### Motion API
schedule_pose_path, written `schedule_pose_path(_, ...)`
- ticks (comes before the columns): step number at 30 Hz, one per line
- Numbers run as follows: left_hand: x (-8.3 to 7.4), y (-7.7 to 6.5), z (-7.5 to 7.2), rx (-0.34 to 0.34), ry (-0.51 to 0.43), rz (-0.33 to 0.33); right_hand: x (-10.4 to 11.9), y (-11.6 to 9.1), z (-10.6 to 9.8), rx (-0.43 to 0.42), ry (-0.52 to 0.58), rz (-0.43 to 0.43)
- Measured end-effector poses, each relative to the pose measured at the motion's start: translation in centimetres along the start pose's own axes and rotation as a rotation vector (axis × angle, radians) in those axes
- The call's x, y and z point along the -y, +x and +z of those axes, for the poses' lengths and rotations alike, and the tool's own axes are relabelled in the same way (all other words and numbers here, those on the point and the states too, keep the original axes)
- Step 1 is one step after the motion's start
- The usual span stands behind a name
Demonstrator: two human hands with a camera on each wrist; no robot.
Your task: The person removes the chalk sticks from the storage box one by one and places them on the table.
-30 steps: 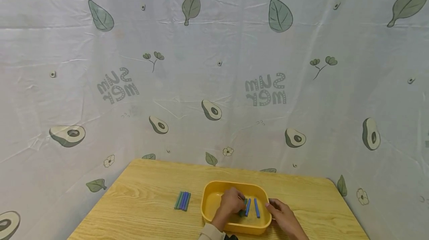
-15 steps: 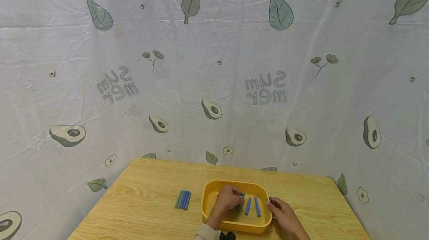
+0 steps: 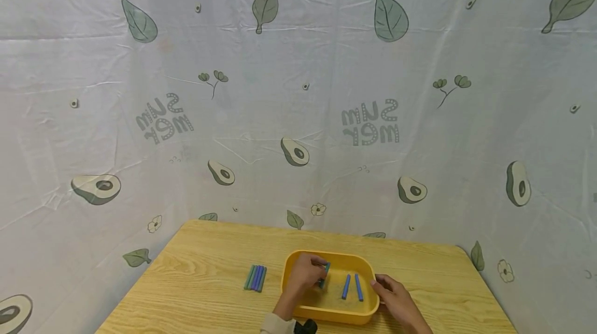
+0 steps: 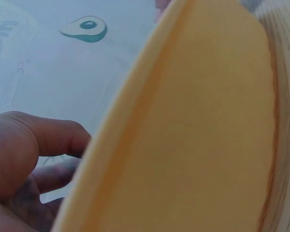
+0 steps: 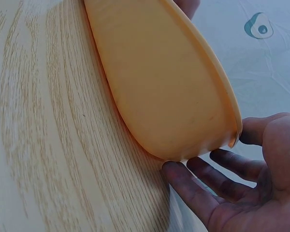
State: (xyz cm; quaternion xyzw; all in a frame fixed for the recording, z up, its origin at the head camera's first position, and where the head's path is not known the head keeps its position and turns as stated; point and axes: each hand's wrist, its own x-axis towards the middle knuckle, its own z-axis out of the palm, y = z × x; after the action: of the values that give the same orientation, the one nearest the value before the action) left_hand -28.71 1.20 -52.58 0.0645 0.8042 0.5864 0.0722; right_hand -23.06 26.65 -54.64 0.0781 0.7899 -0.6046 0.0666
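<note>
A yellow plastic tray (image 3: 338, 316) stands on the table. Inside its left half, my left hand (image 3: 304, 273) pinches a dark green chalk stick (image 3: 327, 267). From the left wrist, the tray wall (image 4: 183, 125) hides the fingertips and the chalk. Two blue chalk sticks, one (image 3: 346, 287) left of the other (image 3: 358, 287), lie apart in the right half. My right hand (image 3: 397, 300) grips the tray's right end, thumb at the rim and fingers (image 5: 186, 181) against the outer wall and underside.
Left of the tray, several green and blue-purple chalk sticks (image 3: 255, 278) lie side by side on the wood-grain table (image 3: 200, 261). A pale curtain (image 3: 261, 116) printed with leaves and avocados hangs behind the table's far edge. Dusty smudges mark the tray floor.
My left hand has moved left inside the tray with the green chalk, away from the two blue sticks. The right hand stays at the tray's right end.
</note>
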Motion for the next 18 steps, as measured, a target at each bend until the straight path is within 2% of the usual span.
schedule_pose_path(3,0.0,-0.2,-0.9,0.011,-0.03,0.025,0.0,0.1,0.0,0.009,0.012,0.002)
schedule_pose_path(9,0.0,-0.6,-2.6,0.031,-0.073,0.022,0.0,0.0,-0.1,0.019,0.019,-0.001)
schedule_pose_path(18,-0.7,-1.3,-4.9,0.016,-0.118,0.06,0.1,-0.1,0.3,0.003,0.041,0.013)
